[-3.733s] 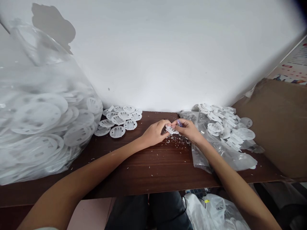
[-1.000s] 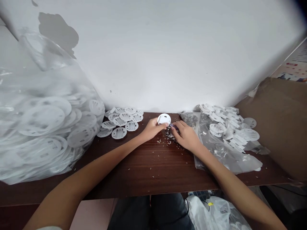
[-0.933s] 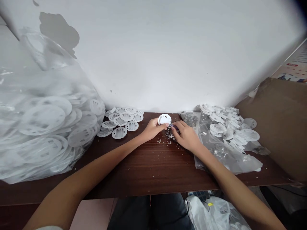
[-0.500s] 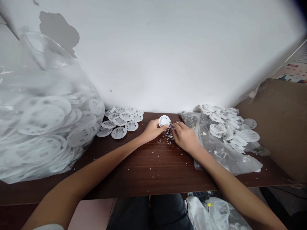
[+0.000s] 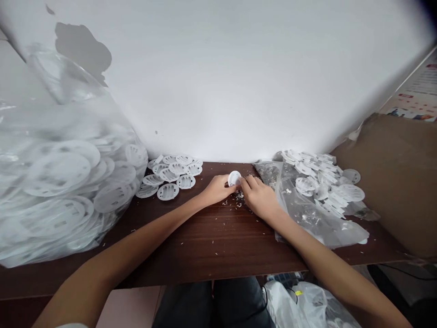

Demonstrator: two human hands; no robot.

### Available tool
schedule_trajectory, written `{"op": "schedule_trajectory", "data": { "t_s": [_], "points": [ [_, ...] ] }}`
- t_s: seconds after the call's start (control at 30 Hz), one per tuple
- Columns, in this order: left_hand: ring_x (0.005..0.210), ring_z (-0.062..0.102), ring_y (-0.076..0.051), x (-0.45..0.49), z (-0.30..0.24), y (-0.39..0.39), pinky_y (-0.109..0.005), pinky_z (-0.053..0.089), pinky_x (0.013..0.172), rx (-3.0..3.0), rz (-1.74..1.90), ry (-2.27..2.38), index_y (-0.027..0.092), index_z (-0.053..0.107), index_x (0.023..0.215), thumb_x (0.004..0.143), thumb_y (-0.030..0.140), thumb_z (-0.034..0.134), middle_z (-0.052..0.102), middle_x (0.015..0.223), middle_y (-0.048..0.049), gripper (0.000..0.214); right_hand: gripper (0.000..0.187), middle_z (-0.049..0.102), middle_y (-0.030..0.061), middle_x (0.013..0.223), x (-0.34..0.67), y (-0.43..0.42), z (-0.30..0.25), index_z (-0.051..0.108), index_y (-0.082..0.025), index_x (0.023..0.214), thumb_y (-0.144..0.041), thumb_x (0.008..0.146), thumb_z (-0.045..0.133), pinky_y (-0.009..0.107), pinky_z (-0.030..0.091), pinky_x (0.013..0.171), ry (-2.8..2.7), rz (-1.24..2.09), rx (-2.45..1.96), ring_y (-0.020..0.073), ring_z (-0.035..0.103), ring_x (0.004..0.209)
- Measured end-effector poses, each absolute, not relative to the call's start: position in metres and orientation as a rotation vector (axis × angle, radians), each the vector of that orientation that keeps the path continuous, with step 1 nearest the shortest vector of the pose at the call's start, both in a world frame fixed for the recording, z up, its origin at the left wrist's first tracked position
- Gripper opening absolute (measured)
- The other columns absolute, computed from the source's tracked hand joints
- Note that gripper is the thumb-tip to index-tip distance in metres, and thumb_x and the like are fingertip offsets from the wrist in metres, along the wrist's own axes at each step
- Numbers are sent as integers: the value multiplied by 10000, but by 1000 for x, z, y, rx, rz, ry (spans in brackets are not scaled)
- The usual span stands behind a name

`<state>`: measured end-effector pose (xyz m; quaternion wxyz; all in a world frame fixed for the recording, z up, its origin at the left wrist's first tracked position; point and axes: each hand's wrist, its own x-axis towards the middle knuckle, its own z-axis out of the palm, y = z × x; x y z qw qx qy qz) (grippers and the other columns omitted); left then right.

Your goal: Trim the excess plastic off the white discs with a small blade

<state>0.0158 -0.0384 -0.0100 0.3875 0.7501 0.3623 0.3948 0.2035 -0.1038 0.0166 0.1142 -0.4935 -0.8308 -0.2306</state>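
My left hand (image 5: 216,189) pinches a small round white plastic disc (image 5: 234,177) above the dark wooden table (image 5: 211,241), near the wall. My right hand (image 5: 258,196) is closed just to the right of the disc, its fingertips touching the disc's edge; whatever small thing it holds is hidden. Fine white shavings (image 5: 239,198) lie on the table under both hands.
Slotted white discs (image 5: 172,173) lie in a group at the back left. A big clear bag of discs (image 5: 61,177) fills the left side. A loose pile of white parts (image 5: 321,175) rests on clear plastic at the right, beside a brown cardboard box (image 5: 392,177).
The disc has come down from upright above my left fingers to lower between both hands. My right hand has closed in on it from the right.
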Motion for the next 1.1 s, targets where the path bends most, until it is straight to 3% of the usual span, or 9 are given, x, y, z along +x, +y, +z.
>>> {"op": "schedule_trajectory", "data": {
  "t_s": [0.43, 0.63, 1.1],
  "points": [
    [931, 701, -194, 11, -4, -34, -363, 553, 889, 1540, 1094, 719, 124, 691, 1136, 828, 343, 803, 752, 1074, -117, 394, 318, 710, 109, 1115, 222, -94, 28, 643, -162, 1224, -341, 1070, 430, 295, 420, 665, -2018, -392, -1427, 215, 663, 872],
    [873, 707, -171, 14, 1, -38, -362, 592, 853, 1417, 1166, 648, 150, 567, 1196, 791, 275, 838, 719, 1086, -98, 503, 307, 705, 87, 1060, 216, -98, 25, 654, -180, 1176, -355, 1061, 429, 291, 400, 652, -2097, -335, -1406, 212, 658, 877],
    [764, 618, -128, 11, 0, -38, -277, 556, 713, 1487, 1222, 753, 183, 590, 1181, 796, 342, 816, 681, 1002, -45, 474, 255, 662, 66, 977, 206, -101, 14, 638, -193, 1022, -367, 1050, 454, 278, 369, 615, -2141, -253, -1427, 185, 637, 799]
  ]
}}
